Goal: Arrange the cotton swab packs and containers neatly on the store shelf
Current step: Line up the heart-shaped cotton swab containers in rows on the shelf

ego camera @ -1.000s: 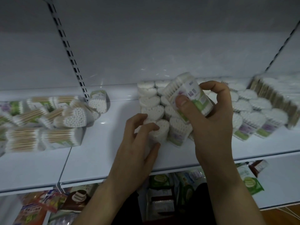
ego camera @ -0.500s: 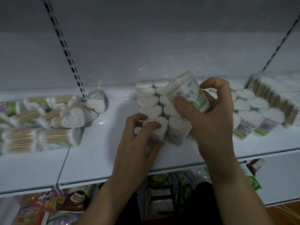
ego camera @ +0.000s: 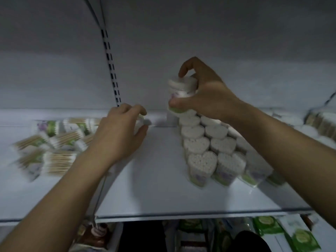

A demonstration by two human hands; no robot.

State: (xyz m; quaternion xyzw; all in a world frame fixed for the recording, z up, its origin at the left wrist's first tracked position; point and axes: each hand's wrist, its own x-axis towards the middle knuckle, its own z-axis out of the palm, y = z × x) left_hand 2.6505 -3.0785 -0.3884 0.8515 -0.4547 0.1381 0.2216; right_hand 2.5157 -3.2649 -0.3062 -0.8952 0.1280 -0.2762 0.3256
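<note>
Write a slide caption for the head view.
Right hand holds a swab container over the back of the neat rows; left hand reaches a second container beside loose packs.

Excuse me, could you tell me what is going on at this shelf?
A person is tidying cotton swabs on a white shelf. Their right hand grips a heart-shaped container at the back end of the neat rows of containers. Their left hand reaches for a lone container further left; blur hides whether it grips. Loose packs lie jumbled on the left.
</note>
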